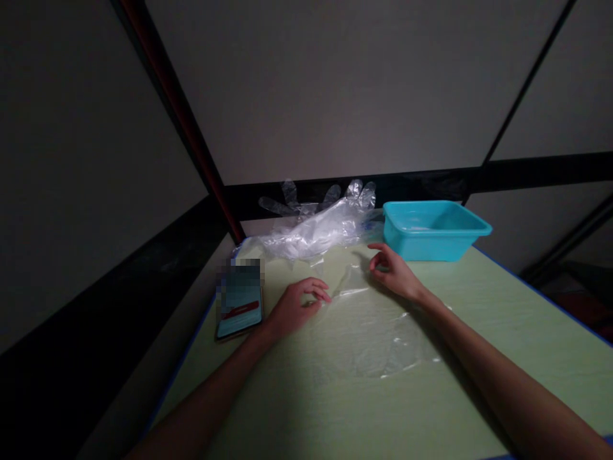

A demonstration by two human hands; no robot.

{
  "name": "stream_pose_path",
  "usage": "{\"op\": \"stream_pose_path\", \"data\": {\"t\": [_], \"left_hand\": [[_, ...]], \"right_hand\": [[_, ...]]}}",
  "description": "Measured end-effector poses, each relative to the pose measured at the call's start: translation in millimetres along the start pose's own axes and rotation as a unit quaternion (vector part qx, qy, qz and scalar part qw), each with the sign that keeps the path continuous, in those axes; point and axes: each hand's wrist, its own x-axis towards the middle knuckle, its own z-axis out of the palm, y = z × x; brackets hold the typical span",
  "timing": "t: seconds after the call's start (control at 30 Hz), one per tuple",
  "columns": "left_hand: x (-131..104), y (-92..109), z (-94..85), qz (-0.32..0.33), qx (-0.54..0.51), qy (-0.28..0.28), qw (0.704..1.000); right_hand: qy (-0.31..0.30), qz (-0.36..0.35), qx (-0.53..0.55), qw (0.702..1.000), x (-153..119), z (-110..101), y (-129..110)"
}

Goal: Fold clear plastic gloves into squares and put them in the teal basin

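A thin clear plastic piece (pixel 378 345), looking like a disposable glove, lies spread flat on the table between my forearms. My left hand (pixel 301 303) is at its left edge, fingers loosely bent and apart; whether the fingertips touch the plastic is hard to see. Over its far right side is my right hand (pixel 390 271), index finger stretched out and the other fingers curled, with a gap to the thumb. I see nothing held in it. Behind both hands sits a crumpled heap of clear disposable gloves (pixel 318 233), some fingers standing up against the wall.
A turquoise plastic basin (pixel 426 246) stands at the back right, close to my right hand. On the left, a phone (pixel 242 306) with its screen lit lies beside my left wrist. The pale green table (pixel 498 313) has blue edging and meets the panelled wall (pixel 354 96).
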Motion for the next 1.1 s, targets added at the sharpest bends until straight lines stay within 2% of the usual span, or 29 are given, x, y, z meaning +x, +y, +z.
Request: {"op": "stream_pose_path", "data": {"t": [0.17, 0.27, 0.4, 0.53, 0.73, 1.1], "left_hand": [[-3.1, 4.0, -3.5, 0.023, -0.027, -0.043, 0.998], [-2.8, 1.4, -2.8, 0.006, -0.032, -0.047, 0.998], [-2.0, 0.1, 2.8, 0.040, 0.009, -0.031, 0.999], [-6.2, 11.1, 10.0, 0.052, 0.050, -0.069, 0.995], [-15.6, 23.4, 17.0, 0.113, 0.154, -0.129, 0.973], [-10.4, 35.1, 23.4, 0.213, 0.273, -0.161, 0.924]], "right_hand": [[-0.004, -0.016, 0.077, 0.997, -6.1, -9.9, -6.4], [-0.025, -0.025, 0.056, 0.998, -10.0, -9.8, -10.1], [-0.042, -0.044, 0.000, 0.998, -12.4, -6.1, -13.3], [-0.038, -0.066, -0.038, 0.996, -13.4, -5.6, -14.8], [-0.033, -0.054, -0.064, 0.996, -17.1, -9.8, -16.8], [-0.003, -0.064, -0.084, 0.994, -15.3, -12.8, -11.8]]}}
